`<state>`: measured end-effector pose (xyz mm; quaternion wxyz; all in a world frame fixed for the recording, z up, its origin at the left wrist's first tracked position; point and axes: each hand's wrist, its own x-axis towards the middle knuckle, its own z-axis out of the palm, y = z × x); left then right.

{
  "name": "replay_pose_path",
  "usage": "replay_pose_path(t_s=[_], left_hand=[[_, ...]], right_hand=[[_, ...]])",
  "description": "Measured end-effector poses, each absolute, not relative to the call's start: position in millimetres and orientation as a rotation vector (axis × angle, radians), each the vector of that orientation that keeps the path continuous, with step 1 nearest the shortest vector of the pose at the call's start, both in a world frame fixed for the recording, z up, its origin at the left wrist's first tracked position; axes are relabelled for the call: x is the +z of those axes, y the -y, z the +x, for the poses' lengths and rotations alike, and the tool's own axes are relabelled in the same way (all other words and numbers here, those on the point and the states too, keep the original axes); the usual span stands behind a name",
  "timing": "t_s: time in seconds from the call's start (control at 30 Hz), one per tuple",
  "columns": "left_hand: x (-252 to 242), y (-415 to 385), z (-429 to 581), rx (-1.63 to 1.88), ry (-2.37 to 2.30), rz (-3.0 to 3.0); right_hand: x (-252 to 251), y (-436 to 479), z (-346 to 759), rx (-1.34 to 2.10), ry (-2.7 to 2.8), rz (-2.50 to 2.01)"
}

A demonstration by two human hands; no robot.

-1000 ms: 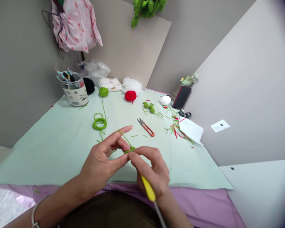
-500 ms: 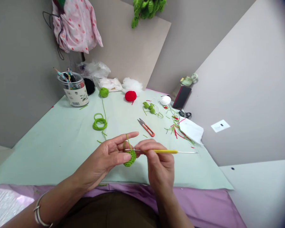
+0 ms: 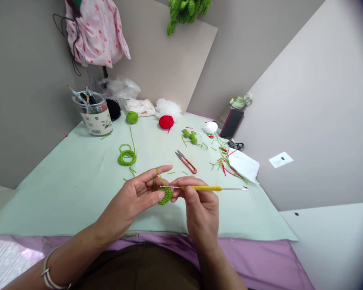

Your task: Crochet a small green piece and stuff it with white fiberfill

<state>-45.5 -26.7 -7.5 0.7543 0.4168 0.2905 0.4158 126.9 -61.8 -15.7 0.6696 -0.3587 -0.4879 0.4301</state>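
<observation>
My left hand (image 3: 136, 197) pinches a small round green crochet piece (image 3: 165, 196) between thumb and middle finger, with the forefinger stretched out and green yarn (image 3: 159, 175) looped over it. My right hand (image 3: 199, 207) grips a yellow-handled crochet hook (image 3: 201, 188) that lies level, its metal tip at the crochet piece and its tail pointing right. Both hands hover over the near edge of the pale green table (image 3: 78, 189). The yarn runs back to a loose green coil (image 3: 127, 155) and a small green yarn ball (image 3: 132, 117).
Orange thread snips (image 3: 186, 161) lie just beyond my hands. Farther back stand a clear jar of tools (image 3: 93, 112), a red crochet ball (image 3: 166, 121), white stuffing (image 3: 168, 107), small green crochet bits (image 3: 191, 137), a phone (image 3: 231, 123), white paper (image 3: 243, 164) and scattered yarn scraps.
The hook swung from pointing down toward me to lying level, tail to the right. The green crochet piece came into view at my left fingertips and has since risen slightly.
</observation>
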Motion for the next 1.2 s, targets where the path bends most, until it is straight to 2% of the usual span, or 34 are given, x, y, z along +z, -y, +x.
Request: replay_pose_path(t_s=[0.1,0.23,0.3,0.37,0.6,0.87,1.2], left_hand=[[-7.7,26.3,-41.7,0.927,-0.645,0.872],[-7.5,30.2,-33.3,0.947,-0.665,0.758],[-7.9,31.6,-31.6,0.877,-0.637,0.673],[-8.2,30.6,-33.5,0.81,-0.608,0.616],[-1.6,26.0,-41.5,0.832,-0.648,0.708],[-7.2,32.8,-37.7,0.853,-0.7,0.873],[-2.2,31.1,-46.1,0.851,-0.622,0.953]], right_hand=[[-16.4,63.8,127.1,0.86,1.194,-0.862],[-20.2,67.9,126.1,0.286,1.572,-0.981],[-22.7,68.8,125.9,0.116,1.663,-0.953],[-23.1,68.9,127.0,0.192,1.613,-0.913],[-9.1,64.5,131.5,0.863,1.138,-0.757],[-17.0,57.8,127.3,1.02,1.097,-0.815],[-3.4,52.1,134.5,1.219,0.926,-0.744]])
